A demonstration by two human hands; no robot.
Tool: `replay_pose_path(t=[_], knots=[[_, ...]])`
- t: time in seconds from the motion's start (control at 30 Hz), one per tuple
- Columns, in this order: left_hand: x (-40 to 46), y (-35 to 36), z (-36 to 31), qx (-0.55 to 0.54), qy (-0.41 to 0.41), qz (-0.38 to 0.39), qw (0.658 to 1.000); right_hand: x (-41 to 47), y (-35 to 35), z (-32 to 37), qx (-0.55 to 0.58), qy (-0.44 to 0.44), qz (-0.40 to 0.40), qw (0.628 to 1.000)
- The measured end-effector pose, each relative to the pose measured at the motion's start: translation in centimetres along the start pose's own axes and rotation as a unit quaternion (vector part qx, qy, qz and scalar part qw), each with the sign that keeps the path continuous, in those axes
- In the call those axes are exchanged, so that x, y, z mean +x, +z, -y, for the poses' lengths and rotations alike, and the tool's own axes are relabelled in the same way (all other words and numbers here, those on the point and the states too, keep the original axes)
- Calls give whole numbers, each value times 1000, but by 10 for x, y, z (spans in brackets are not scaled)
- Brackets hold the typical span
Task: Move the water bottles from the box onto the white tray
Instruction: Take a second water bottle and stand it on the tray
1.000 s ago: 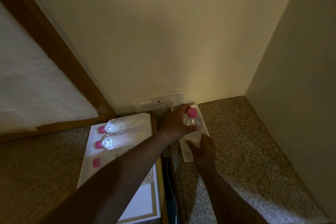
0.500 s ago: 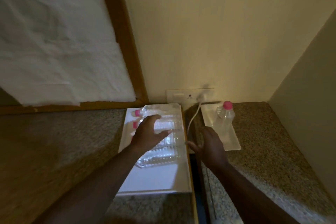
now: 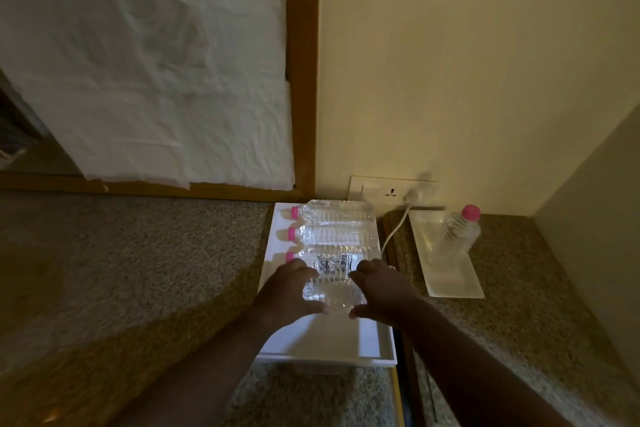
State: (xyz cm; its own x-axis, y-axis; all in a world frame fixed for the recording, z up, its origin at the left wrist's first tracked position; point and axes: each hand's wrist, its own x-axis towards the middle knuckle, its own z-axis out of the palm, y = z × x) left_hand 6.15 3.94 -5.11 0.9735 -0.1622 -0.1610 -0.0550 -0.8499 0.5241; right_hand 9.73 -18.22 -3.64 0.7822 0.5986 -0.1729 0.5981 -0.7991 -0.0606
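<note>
A shallow white box (image 3: pixel 329 340) on the granite counter holds several clear water bottles with pink caps, lying on their sides with the caps to the left. My left hand (image 3: pixel 289 293) and my right hand (image 3: pixel 386 291) clasp the two ends of the nearest bottle (image 3: pixel 332 295), fingers over it and thumbs under. Its cap is hidden by my left hand. The bottle behind it (image 3: pixel 332 262) touches my fingertips. To the right, a narrow white tray (image 3: pixel 450 282) carries one bottle (image 3: pixel 457 236) standing upright near its far end.
A wall socket (image 3: pixel 391 191) with a white cable (image 3: pixel 394 230) sits between box and tray. A dark gap (image 3: pixel 405 378) splits the two counter sections. A wooden frame (image 3: pixel 301 80) with white sheeting (image 3: pixel 156 80) rises behind. A side wall (image 3: pixel 595 218) closes the right.
My left hand let go of the bottle standing on the tray and swung left to the box. My right hand followed, and both now hold the nearest lying bottle. The view turned left.
</note>
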Motion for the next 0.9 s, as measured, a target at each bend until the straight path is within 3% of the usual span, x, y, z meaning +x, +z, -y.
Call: replay_pose_path(t=[0.13,0.43,0.57,0.63,0.7,0.8,0.9], knots=[[-2,7,4,17,-14,61,998,7,-8,6,-44,-7,48,998],[4,-4,-1,55,23,40,997,3,-10,9,-56,-14,11,998],[18,-40,-19,10,68,-1,998,-3,-11,-7,19,19,-81,996],[29,-66,-38,-62,62,-40,995,-4,-17,-14,72,54,-146,985],[41,-89,-61,-190,40,-103,976,-5,-28,-20,120,94,-221,963],[62,-110,-103,-370,7,-153,916,1,-52,-29,180,150,-328,915],[88,-117,-152,-403,24,-134,905,9,-81,-40,216,205,-398,868]])
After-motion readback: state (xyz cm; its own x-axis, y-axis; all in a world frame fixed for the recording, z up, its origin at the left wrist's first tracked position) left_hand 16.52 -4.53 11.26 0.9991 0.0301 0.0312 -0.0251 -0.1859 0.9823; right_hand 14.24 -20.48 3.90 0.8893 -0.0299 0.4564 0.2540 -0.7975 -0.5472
